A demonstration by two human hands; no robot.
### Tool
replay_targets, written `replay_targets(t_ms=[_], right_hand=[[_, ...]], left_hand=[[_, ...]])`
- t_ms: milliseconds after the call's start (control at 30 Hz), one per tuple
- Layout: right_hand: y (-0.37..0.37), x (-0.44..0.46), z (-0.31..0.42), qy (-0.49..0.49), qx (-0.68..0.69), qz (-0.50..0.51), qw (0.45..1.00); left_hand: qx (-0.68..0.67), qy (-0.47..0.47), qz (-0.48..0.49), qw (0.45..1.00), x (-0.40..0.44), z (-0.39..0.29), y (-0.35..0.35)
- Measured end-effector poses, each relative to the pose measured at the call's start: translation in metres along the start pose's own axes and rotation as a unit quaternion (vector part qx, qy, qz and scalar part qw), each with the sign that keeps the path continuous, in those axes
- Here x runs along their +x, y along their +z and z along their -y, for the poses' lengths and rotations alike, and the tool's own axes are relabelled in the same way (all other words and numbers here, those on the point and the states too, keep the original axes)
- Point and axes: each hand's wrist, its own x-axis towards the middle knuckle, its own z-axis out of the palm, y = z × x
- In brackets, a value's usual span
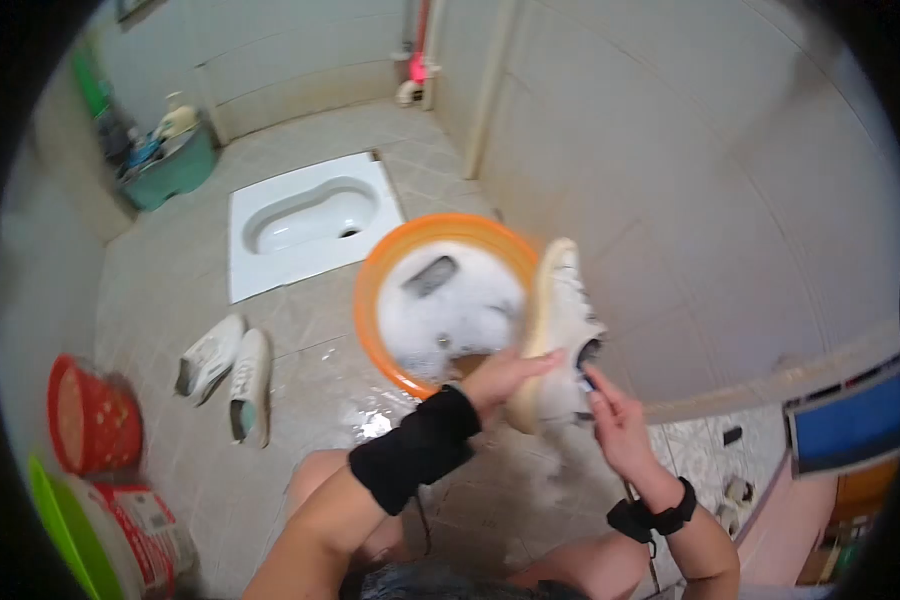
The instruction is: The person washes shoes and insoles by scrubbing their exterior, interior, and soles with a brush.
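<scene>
A white shoe [560, 330] is held upright, toe up, at the right edge of an orange basin [370, 290]. My left hand [507, 380] grips the shoe's sole side near the heel. At the shoe's opening is my right hand [622, 425], its fingers closed on a thin dark handle that reaches into the shoe; the far end of it is hidden. White foam [480, 290] fills the basin, and a dark grey object [431, 276] lies in it.
A squat toilet [310, 222] is set in the floor behind the basin. Two white shoes [250, 380] stand at left, near a red basket [95, 415] and a red-white bucket [150, 530]. A green tub [175, 170] holds bottles. A tiled wall rises at right.
</scene>
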Motion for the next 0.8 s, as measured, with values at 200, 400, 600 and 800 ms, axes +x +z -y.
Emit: replay_targets(t_ms=[200, 400, 600, 800], right_hand=[[0.017, 0.012, 0.003, -0.069, -0.034, -0.069, 0.995], [0.011, 0.055, -0.017, -0.150, 0.002, -0.082, 0.985], [-0.007, -0.011, -0.013, -0.090, 0.037, -0.005, 0.995], [0.006, 0.069, -0.031, 0.033, -0.140, -0.077, 0.987]], left_hand=[[0.027, 0.014, -0.036, 0.999, 0.004, -0.002, 0.006], [-0.012, -0.046, -0.012, 0.999, 0.004, 0.000, 0.008], [0.004, 0.016, -0.013, 1.000, 0.014, 0.008, 0.002], [0.117, -0.009, 0.000, 0.993, 0.014, 0.022, 0.018]])
